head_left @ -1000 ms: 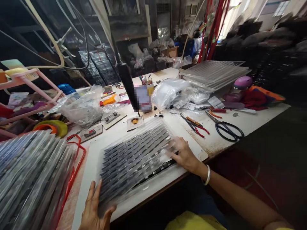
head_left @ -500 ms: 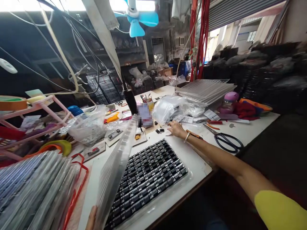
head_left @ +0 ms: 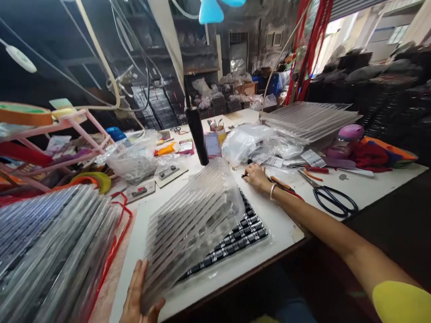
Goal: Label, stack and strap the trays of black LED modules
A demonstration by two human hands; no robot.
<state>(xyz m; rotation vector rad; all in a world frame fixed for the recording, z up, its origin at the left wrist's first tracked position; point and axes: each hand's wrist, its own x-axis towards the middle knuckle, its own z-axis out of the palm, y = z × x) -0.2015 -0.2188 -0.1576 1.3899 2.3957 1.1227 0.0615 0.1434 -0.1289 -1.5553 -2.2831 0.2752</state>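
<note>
So two hands in shot. The left hand [head_left: 136, 296] sits at the near edge of the white surface [head_left: 289, 224], fingers spread flat with the thumb hooked under the near corner of a clear ribbed tray [head_left: 191, 220], so it's holding that tray up by one corner. One tray in hand. It's tilted: near-left corner low by the hand, far end lifted. Its long axis runs from the near-left away to the far-right, and the ribs run the same way.

Under it lies one flat black tray of chips [head_left: 242, 233], partly covered. It rests on the surface with its rows slanting the same diagonal way. The chips are too many and too small to count.

The right hand [head_left: 256, 176] is stretched out past the far corner of the chip tray, curled narrow around something small and dark. I can't tell what it is. There's one bangle on that wrist.

Around them: one pair of black scissors [head_left: 335, 202] to the right, red-handled pliers [head_left: 286, 186] just beside the right wrist, one stack of clear trays [head_left: 310, 117] at the far right, and another big stack [head_left: 50, 251] at the near left.
</note>
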